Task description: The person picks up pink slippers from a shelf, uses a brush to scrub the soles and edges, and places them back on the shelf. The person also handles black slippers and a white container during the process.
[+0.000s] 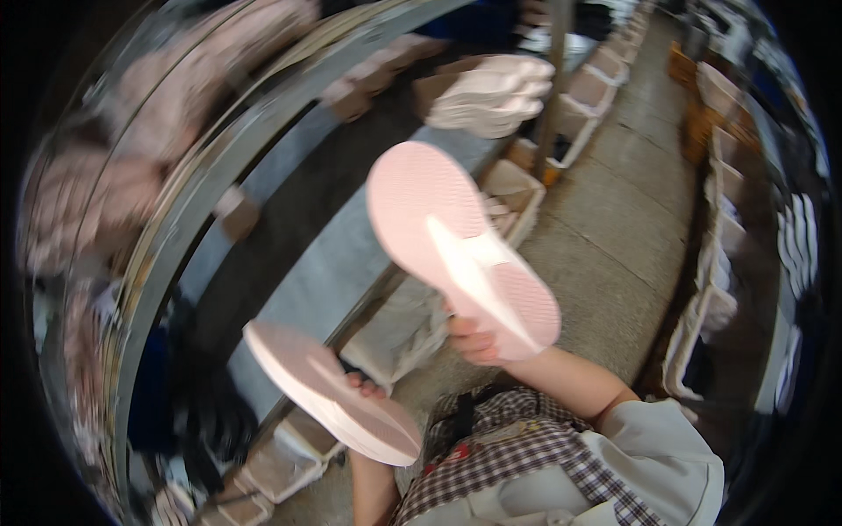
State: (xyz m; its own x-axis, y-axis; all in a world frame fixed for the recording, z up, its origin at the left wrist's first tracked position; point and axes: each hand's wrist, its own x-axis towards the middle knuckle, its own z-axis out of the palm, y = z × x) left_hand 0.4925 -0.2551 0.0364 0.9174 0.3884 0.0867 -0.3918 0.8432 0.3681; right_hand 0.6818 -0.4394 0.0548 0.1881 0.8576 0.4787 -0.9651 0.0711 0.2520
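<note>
My right hand (474,340) grips a pale pink shoe sole (421,193) near its narrower end. That sole's ridged tread faces up at me, with a white band running along its middle. Lower and to the left, my left hand (367,386) is closed round a second pink shoe sole (307,379). This one is tilted so its thick pale side edge shows, and it hides most of my left fingers. The two soles are apart, both held in the air over the edge of a long grey bench (324,263).
A pile of pale soles (491,95) rests at the bench's far end. A metal rail (162,228) curves along the left, with blurred pink heaps (96,206) beyond. White bins (570,131) line the concrete aisle (605,223), and more bins (693,337) stand along its right side.
</note>
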